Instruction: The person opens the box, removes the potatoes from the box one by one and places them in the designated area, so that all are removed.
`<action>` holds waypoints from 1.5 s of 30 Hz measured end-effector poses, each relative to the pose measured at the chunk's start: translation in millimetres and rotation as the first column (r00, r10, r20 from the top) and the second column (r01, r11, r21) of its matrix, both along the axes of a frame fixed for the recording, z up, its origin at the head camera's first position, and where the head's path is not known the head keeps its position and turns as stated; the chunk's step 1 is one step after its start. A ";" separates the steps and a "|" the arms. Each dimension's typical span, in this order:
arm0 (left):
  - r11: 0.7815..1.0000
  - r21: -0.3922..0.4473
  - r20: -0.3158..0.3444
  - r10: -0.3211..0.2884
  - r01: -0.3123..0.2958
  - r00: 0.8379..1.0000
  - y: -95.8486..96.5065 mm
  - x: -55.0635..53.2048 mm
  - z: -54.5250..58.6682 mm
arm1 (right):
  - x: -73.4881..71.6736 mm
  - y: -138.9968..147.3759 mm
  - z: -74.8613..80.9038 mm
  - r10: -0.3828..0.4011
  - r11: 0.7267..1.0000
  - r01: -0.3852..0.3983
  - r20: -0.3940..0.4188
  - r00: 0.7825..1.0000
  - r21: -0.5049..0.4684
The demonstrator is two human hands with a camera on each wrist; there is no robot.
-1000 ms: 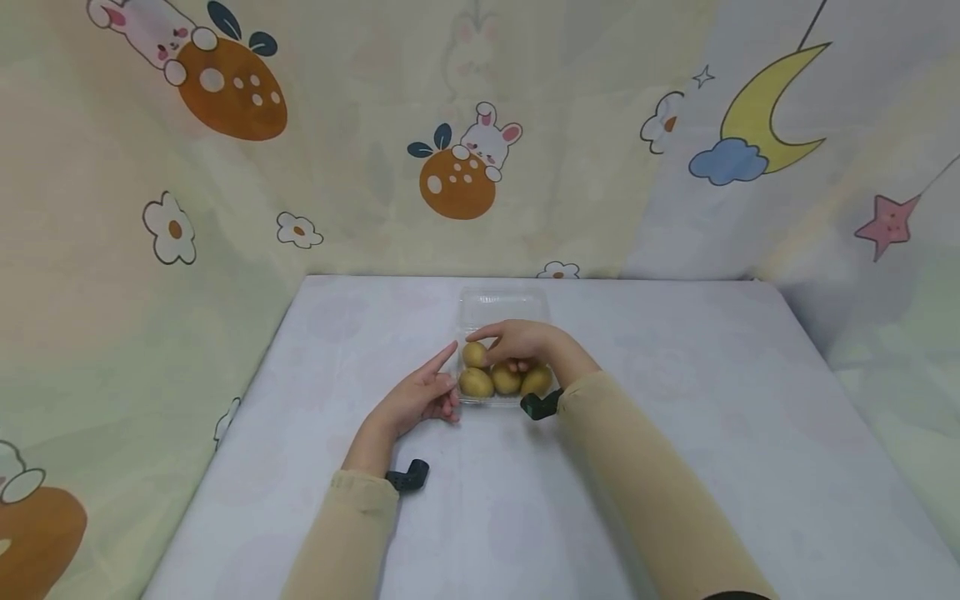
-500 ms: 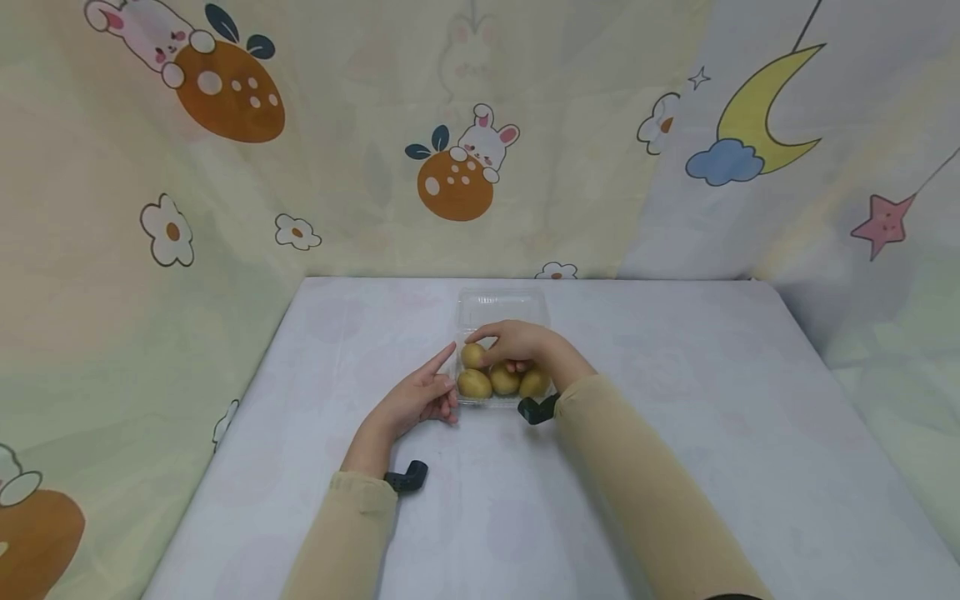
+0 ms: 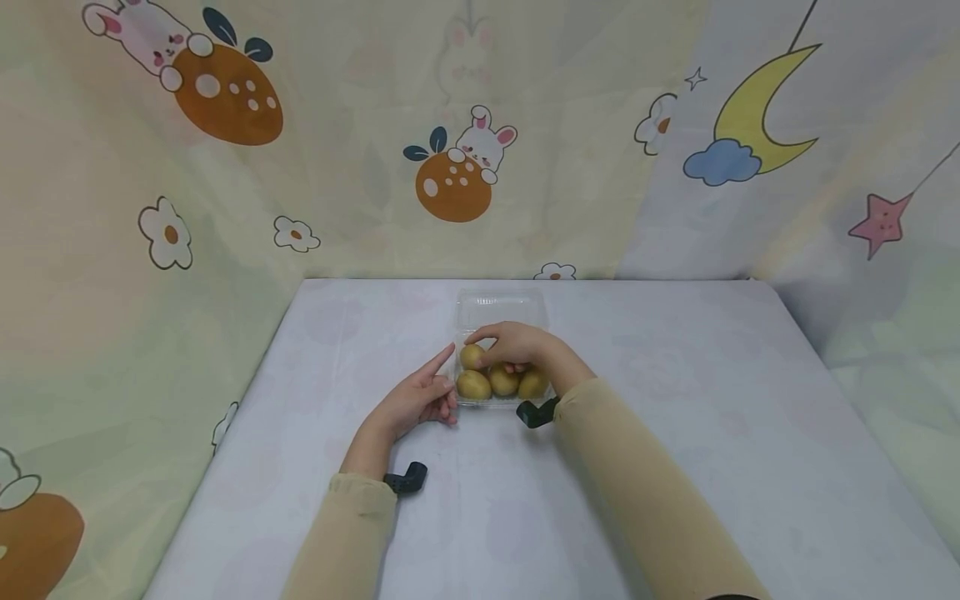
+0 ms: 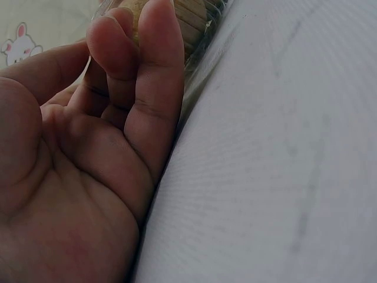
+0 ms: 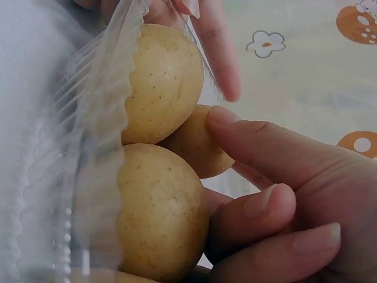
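Note:
A clear plastic clamshell box point(image 3: 487, 405) holds several potatoes, three of them along its near side. My right hand point(image 3: 517, 343) reaches in from the right and pinches the far-left potato point(image 3: 472, 357) between thumb and fingers. The right wrist view shows the thumb pressed on this potato point(image 5: 197, 144), behind two larger ones point(image 5: 162, 212). At the box's left side is my left hand point(image 3: 416, 400), index finger stretched along the wall and the other fingers loosely bent. Its fingertips meet the box side in the left wrist view, overlapping a potato point(image 4: 188, 17).
The box's clear lid point(image 3: 501, 307) lies folded back toward the table's far edge. A pale cloth covers the table point(image 3: 712, 417). Behind it hangs a patterned curtain point(image 3: 360, 167). Each wrist carries a small black camera mount point(image 3: 407, 478).

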State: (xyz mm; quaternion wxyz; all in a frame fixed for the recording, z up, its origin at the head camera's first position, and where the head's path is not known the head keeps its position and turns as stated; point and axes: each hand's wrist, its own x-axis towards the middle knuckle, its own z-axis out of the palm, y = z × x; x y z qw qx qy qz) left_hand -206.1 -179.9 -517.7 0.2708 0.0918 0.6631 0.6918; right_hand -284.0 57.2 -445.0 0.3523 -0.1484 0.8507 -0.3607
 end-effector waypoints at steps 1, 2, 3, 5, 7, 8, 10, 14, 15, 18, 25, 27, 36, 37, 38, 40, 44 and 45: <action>1.000 0.001 0.002 0.002 -0.002 1.000 -0.1 0.1 0.0 | 0.3 -0.1 -0.1 -0.003 1.000 0.003 -0.001 1.000 -0.002; 1.000 0.001 0.004 0.003 -0.003 1.000 -0.1 0.2 0.2 | 0.6 -0.1 -0.2 -0.004 1.000 0.004 -0.003 1.000 -0.004; 1.000 0.001 0.005 0.005 -0.005 1.000 0.0 0.2 0.4 | 0.8 -0.1 -0.1 -0.007 1.000 0.007 -0.003 1.000 -0.006; 1.000 0.000 0.012 0.009 -0.009 1.000 0.0 0.1 0.7 | 1.2 -0.2 0.1 -0.012 1.000 0.012 0.000 1.000 -0.012; 1.000 -0.001 0.012 0.009 -0.009 1.000 -0.1 -0.1 0.9 | 1.5 -0.4 0.5 -0.017 1.000 0.017 0.003 1.000 -0.017; 1.000 -0.001 0.012 0.009 -0.009 1.000 -0.2 -0.2 0.9 | 1.7 -0.3 0.7 -0.019 1.000 0.019 0.004 1.000 -0.018; 1.000 0.001 0.011 0.007 -0.007 1.000 -0.3 -0.4 0.8 | 1.7 -0.1 0.7 -0.025 0.999 0.025 0.007 1.000 -0.022; 1.000 0.007 0.003 0.001 -0.001 1.000 -0.6 -0.2 0.6 | 1.2 0.7 -0.7 -0.037 0.999 0.037 0.009 0.999 -0.029; 1.000 0.007 0.003 0.001 -0.001 1.000 -0.7 -0.1 0.6 | 1.1 0.9 -1.3 -0.041 0.999 0.041 0.010 0.999 -0.032; 1.000 0.005 0.002 0.000 0.000 1.000 -0.3 -0.1 0.9 | 0.9 2.7 -2.7 -0.046 0.998 0.046 0.010 0.999 -0.042; 1.000 0.011 0.018 0.000 -0.001 1.000 0.0 0.5 3.0 | 2.3 7.8 -2.7 -0.043 0.995 0.044 0.007 0.999 -0.088; 1.000 0.010 0.025 0.002 -0.003 1.000 0.2 0.9 4.0 | 2.8 9.0 -1.9 -0.044 0.995 0.045 0.012 0.999 -0.094; 1.000 0.023 0.027 -0.007 0.006 1.000 0.8 1.6 5.9 | 4.1 17.6 7.6 -0.037 0.991 0.037 0.004 0.999 -0.127; 1.000 0.025 0.027 -0.007 0.006 1.000 0.7 1.3 5.6 | 4.3 19.3 9.0 -0.037 0.990 0.037 0.001 0.999 -0.136; 1.000 0.027 0.025 -0.007 0.007 1.000 0.6 1.2 5.3 | 4.5 21.3 10.5 -0.039 0.989 0.039 -0.001 0.999 -0.145; 1.000 0.030 0.024 -0.009 0.008 1.000 0.4 0.8 4.3 | 5.1 25.6 13.0 -0.046 0.984 0.047 0.006 0.999 -0.170; 1.000 0.027 0.013 -0.008 0.008 1.000 0.1 0.1 1.9 | 6.2 35.6 15.5 -0.062 0.974 0.064 0.016 0.998 -0.218; 1.000 0.026 0.014 -0.006 0.006 1.000 0.1 0.0 1.4 | 6.4 38.2 15.8 -0.066 0.971 0.068 0.016 0.998 -0.227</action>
